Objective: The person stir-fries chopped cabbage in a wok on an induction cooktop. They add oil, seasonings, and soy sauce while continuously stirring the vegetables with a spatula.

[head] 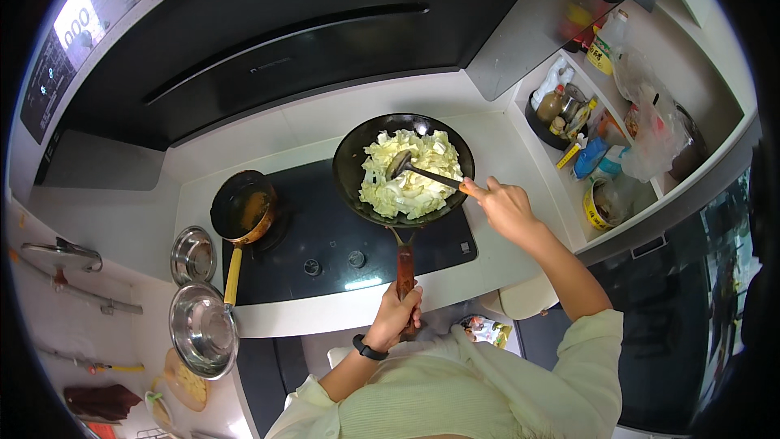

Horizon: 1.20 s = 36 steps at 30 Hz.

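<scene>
A black wok (347, 189) stands over the right side of the black glass hob (317, 225). Chopped pale green cabbage (420, 195) fills much of its bottom. My left hand (396, 311) grips the wok's reddish wooden handle (405, 262), which points toward my body. In my right hand (503, 207) is a ladle (432, 177) with a dark shaft and an orange-brown grip; its bowl rests on the cabbage, partly sunk among the leaves.
A small pan (244, 204) with a yellow handle holds dark liquid on the hob's left. Beside it, two steel bowls (204, 329) sit near the counter edge. Shelves (548, 183) with bottles and packets stand at right. The black range hood (292, 30) overhangs behind.
</scene>
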### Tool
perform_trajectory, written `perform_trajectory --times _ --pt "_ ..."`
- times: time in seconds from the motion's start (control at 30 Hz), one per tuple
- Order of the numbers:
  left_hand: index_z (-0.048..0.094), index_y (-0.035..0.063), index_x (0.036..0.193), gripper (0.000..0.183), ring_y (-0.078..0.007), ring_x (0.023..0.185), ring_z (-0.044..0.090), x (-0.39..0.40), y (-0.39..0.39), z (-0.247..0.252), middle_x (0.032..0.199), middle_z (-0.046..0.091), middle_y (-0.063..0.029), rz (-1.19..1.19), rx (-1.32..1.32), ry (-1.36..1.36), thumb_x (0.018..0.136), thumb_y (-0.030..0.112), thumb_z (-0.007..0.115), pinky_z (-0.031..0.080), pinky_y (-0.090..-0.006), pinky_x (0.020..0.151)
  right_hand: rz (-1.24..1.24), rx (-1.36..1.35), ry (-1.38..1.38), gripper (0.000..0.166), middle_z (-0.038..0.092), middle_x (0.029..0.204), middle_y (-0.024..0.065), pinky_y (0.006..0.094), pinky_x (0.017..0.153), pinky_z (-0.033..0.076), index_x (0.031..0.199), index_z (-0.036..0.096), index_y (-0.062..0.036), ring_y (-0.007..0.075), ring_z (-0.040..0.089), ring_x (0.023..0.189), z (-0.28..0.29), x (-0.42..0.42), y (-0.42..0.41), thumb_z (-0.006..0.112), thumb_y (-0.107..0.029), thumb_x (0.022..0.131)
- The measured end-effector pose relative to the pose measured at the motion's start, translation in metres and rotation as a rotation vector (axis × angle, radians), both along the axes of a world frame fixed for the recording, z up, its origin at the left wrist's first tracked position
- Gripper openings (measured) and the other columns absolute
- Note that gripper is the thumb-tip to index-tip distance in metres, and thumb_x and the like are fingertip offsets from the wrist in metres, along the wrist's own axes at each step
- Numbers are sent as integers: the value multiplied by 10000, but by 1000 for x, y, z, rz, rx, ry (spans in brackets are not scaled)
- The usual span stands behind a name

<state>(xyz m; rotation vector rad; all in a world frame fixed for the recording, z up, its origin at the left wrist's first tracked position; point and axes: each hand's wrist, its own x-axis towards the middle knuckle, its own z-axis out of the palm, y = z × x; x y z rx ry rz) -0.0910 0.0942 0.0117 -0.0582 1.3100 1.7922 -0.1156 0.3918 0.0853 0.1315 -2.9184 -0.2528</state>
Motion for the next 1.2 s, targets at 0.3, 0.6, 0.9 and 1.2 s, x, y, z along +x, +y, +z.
perform_trajectory --times 0.3,0.6,0.9,1.2 --pt "465 22 1251 339 -121 685 611 -9 -5 -14 906 601 -49 -5 48 -148 992 169 627 559 -285 598 -267 -223 -48 471 619 820 164 443 609 531 1346 612 -105 339 656 642 15 56 -17 660 -123 878" --pt "500 65 1134 234 -63 563 450 -11 2 -3 766 479 12 11 -15 -100 965 165 629 436 -238 493 -199 -456 82 445 649 814 178 475 619 525 1337 611 -101 377 660 671 -10 60 -34 666 -156 899" --pt "491 49 1140 262 -67 562 462 -13 5 -5 737 472 14 -16 -23 -50 957 168 637 446 -240 504 -258 -364 -21 471 632 785 161 466 605 522 1357 591 -76 369 657 665 -14 82 -57 669 -159 900" --pt "477 35 1167 299 -72 564 469 -12 3 -5 765 479 -2 8 -32 -76 959 165 647 446 -244 496 -480 -1721 -62 325 613 711 100 281 498 447 1179 609 36 134 561 509 -43 136 -32 575 -249 1027"
